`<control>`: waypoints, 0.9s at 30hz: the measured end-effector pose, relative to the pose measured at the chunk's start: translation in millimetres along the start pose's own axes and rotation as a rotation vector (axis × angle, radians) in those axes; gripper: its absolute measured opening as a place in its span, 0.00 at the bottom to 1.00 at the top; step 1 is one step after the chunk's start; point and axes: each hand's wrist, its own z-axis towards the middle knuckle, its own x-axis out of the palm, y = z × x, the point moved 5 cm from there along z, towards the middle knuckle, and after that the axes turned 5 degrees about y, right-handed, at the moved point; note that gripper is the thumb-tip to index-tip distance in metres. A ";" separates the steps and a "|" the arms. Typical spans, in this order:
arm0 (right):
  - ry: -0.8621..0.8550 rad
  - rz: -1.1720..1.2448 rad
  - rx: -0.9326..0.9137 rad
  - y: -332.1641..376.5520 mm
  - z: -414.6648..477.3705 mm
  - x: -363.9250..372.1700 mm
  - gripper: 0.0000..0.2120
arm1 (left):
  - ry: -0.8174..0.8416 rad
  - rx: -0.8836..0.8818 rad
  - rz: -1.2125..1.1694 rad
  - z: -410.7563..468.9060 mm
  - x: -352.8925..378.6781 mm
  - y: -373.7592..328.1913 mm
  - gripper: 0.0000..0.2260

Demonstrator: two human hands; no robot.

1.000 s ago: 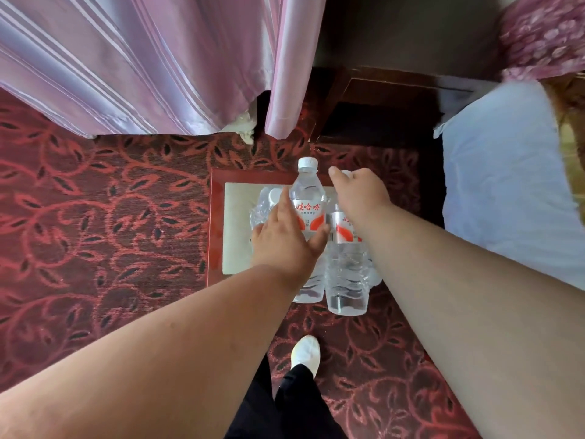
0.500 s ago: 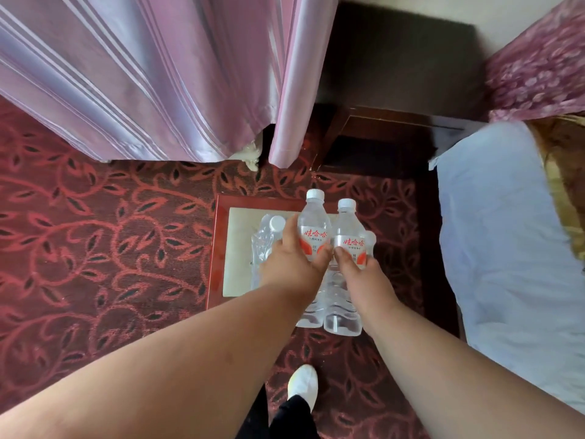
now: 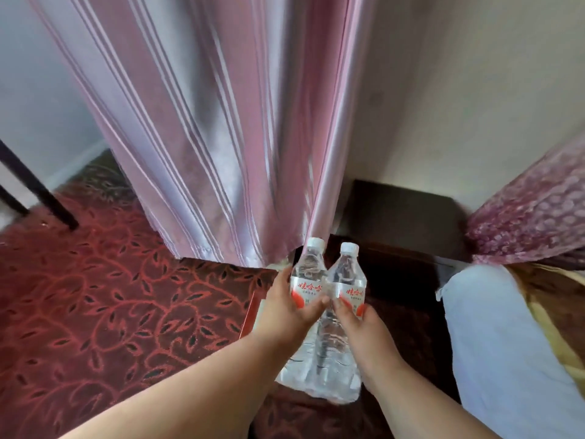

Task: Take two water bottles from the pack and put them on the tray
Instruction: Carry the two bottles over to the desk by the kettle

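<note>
While each hand, left hand [image 3: 286,312] and right hand [image 3: 364,331], wraps a full clear plastic water bottle [image 3: 308,280] [image 3: 346,283] at the label above the carpet, both likely feel heavy, slick, slightly squeezable

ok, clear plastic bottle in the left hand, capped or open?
Capped: white cap sits on the clear plastic bottle.

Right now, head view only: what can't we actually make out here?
- Tray: only a red edge strip shows; the left hand and forearm cover the rest.
- Pack: not visible; the hands and the two bottles block that spot.
- Left bottle and right bottle: lower bodies overlap, blurred by glare; bases unclear.
- Right hand: fingertips hidden behind its bottle.
- Label small print: too small.
</note>
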 end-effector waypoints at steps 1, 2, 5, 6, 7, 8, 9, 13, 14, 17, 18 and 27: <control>0.027 -0.012 -0.051 19.9 -9.9 3.9 0.18 | -0.030 0.040 -0.026 -10.7 -11.9 -17.7 0.23; 0.046 -0.011 -0.088 34.3 -15.4 7.8 0.19 | -0.049 0.071 -0.037 -17.6 -20.0 -30.6 0.21; 0.128 -0.001 -0.237 89.1 -44.5 28.0 0.18 | -0.169 0.155 -0.087 -54.0 -59.0 -73.0 0.25; 0.152 -0.003 -0.290 106.2 -53.1 37.6 0.16 | -0.215 0.177 -0.086 -67.1 -74.7 -84.5 0.29; 0.181 -0.012 -0.341 123.9 -62.9 50.0 0.15 | -0.261 0.197 -0.081 -79.7 -93.0 -96.9 0.31; 0.214 -0.017 -0.392 141.7 -71.3 65.4 0.15 | -0.302 0.228 -0.077 -91.9 -112.7 -109.2 0.31; 0.246 -0.025 -0.432 159.9 -80.4 80.3 0.18 | -0.333 0.260 -0.087 -104.0 -132.6 -122.6 0.30; 0.435 -0.072 -0.606 223.0 -148.0 158.3 0.31 | -0.511 0.377 -0.109 -177.5 -226.2 -147.6 0.32; 0.458 -0.057 -0.635 229.7 -153.5 167.2 0.32 | -0.520 0.383 -0.097 -186.7 -236.5 -151.0 0.35; 0.562 -0.043 -0.717 237.8 -171.5 197.4 0.29 | -0.567 0.394 -0.110 -218.7 -256.3 -151.0 0.38; 0.612 -0.032 -0.741 242.7 -188.1 220.1 0.25 | -0.600 0.415 -0.118 -239.3 -275.4 -147.2 0.37; 1.210 0.018 -0.745 248.1 -375.4 466.9 0.22 | -0.894 0.430 -0.237 -456.6 -473.1 -60.8 0.34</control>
